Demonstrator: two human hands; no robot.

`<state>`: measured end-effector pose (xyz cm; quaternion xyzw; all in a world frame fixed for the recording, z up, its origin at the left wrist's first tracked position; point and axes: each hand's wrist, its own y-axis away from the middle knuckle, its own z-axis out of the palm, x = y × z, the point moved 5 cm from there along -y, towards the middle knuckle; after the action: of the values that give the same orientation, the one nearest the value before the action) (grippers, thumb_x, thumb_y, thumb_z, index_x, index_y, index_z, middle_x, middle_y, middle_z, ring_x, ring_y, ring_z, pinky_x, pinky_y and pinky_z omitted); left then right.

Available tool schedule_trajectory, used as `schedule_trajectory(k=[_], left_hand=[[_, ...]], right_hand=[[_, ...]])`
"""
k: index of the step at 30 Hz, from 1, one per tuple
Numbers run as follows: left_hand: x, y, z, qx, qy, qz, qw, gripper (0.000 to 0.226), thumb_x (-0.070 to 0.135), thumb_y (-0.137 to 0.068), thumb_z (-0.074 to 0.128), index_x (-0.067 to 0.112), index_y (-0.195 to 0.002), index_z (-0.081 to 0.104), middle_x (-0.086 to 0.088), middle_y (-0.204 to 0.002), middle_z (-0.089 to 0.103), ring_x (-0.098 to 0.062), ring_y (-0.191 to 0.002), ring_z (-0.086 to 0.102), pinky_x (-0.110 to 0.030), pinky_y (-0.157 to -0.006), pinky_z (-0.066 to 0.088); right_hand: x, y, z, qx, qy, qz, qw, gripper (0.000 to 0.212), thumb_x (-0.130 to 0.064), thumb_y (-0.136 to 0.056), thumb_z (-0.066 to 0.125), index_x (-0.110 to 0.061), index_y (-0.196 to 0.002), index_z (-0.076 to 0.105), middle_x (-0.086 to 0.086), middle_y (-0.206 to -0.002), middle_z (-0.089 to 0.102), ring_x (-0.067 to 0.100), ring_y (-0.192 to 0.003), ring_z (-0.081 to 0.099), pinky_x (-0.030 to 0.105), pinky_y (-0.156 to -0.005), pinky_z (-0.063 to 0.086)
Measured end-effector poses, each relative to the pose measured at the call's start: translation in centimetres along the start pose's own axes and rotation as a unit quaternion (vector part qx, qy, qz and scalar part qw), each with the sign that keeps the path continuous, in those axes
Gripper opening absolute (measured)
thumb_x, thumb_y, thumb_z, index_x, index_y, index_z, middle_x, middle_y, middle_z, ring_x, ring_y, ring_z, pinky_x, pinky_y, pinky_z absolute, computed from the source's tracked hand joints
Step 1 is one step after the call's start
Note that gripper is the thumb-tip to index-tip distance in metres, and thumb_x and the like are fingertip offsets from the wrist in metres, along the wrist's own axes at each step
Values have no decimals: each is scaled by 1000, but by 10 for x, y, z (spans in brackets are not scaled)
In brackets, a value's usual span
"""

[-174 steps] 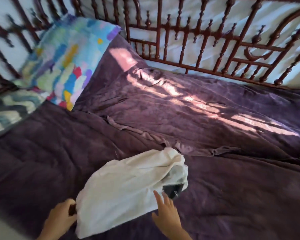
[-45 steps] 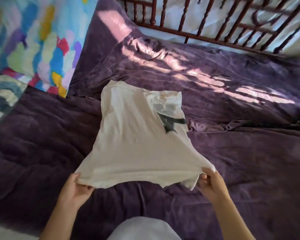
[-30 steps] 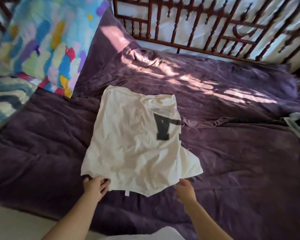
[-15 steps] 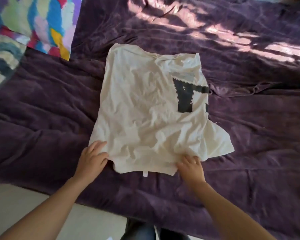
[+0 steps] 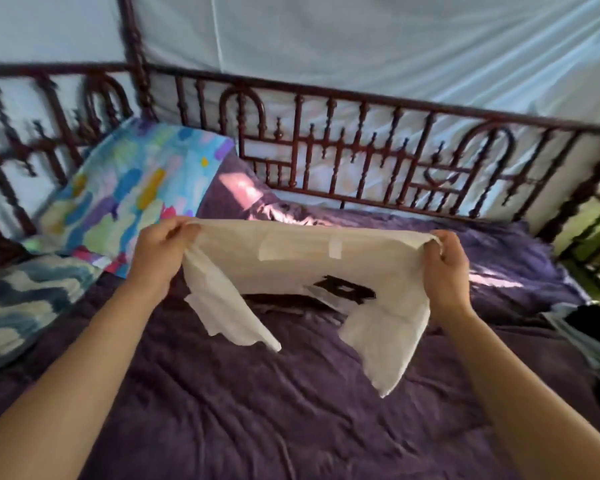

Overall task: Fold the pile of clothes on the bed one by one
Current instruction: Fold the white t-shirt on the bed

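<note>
My left hand and right hand each pinch a corner of the white shirt, stretched above the bed. I want that edge taut and level, so the sleeves hang evenly when I lay it flat.

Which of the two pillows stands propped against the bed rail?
The brightly patched pillow, blue with yellow and pink blotches, leans on the rail. The blue-and-white zigzag pillow lies flat, nearer the camera.

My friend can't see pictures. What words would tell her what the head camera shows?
A person's left hand and right hand grip a white T-shirt with a black print, stretched in the air above a purple bedspread. A colourful pillow leans at the left, before a dark red bed rail.
</note>
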<state>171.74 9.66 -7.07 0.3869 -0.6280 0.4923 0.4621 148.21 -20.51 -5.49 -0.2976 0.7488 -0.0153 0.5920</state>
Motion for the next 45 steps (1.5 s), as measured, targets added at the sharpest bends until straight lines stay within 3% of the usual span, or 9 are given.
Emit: schedule_trajectory(k=[8, 16, 21, 26, 29, 32, 36, 42, 45], left_hand=[[185, -29, -22, 23, 79, 174, 981, 26, 8, -91, 53, 21, -69, 57, 19, -46, 56, 4, -48, 45, -17, -56, 37], [240, -33, -26, 8, 61, 206, 977, 23, 14, -89, 58, 24, -70, 62, 21, -50, 61, 4, -57, 51, -15, -66, 43], [201, -58, 3, -35, 6, 157, 987, 22, 12, -90, 57, 23, -72, 60, 20, -46, 58, 6, -46, 48, -12, -57, 41], [80, -93, 54, -107, -128, 65, 984, 13, 7, -91, 56, 11, -82, 66, 11, -55, 62, -3, -60, 49, -21, -63, 37], [17, -121, 102, -117, -173, 19, 978, 15, 9, -91, 57, 5, -100, 68, -18, -88, 65, -23, -86, 61, -31, -72, 45], [-28, -145, 150, -99, -198, -84, 972, 47, 34, -90, 54, 9, -130, 53, -24, -129, 53, -40, -120, 49, -43, -100, 40], [-137, -91, 178, -176, -322, -252, 895, 96, 43, -84, 64, 17, -150, -1, -19, -155, 13, -35, -141, 17, -43, -115, 19], [-306, 86, 82, -233, -468, -439, 730, 81, 35, -87, 61, 8, -146, 15, -24, -145, 30, -37, -134, 31, -38, -107, 28], [-338, 144, 24, -220, -501, -475, 689, 74, 34, -86, 63, 3, -143, 26, -21, -142, 38, -36, -129, 40, -38, -102, 34]], right_hand=[[-155, -39, -77, 126, -65, -176, 974, 29, -10, -93, 43, -31, -73, 45, -12, -63, 42, -8, -50, 40, 11, -52, 30], [-191, -57, -105, 130, -65, -237, 961, 27, -14, -95, 45, -31, -73, 46, -11, -63, 42, -7, -47, 40, 8, -49, 28], [-152, -76, -87, 54, 6, -187, 981, 8, -17, -95, 48, -18, -91, 55, -7, -65, 46, -3, -56, 43, 11, -52, 32], [-43, -104, -36, -80, 134, -70, 985, 14, -14, -95, 50, -8, -89, 61, 4, -73, 52, 20, -78, 47, 29, -61, 32], [27, -135, 1, -84, 190, 47, 977, 20, -21, -95, 49, -8, -88, 63, 11, -87, 60, 29, -87, 54, 33, -71, 40], [79, -159, 41, -109, 254, 117, 954, 37, -35, -95, 44, -17, -127, 51, 18, -129, 53, 37, -117, 49, 47, -101, 37], [166, -106, 85, -281, 391, 150, 863, 70, -42, -92, 51, -23, -148, 15, 19, -147, 30, 39, -134, 29, 48, -108, 27], [341, 105, 45, -389, 381, 419, 726, 63, -30, -91, 50, -13, -145, 22, 18, -142, 37, 35, -129, 38, 36, -104, 33], [371, 200, 26, -373, 315, 514, 705, 46, -26, -87, 59, -12, -128, 45, 15, -130, 50, 32, -119, 49, 37, -100, 41]])
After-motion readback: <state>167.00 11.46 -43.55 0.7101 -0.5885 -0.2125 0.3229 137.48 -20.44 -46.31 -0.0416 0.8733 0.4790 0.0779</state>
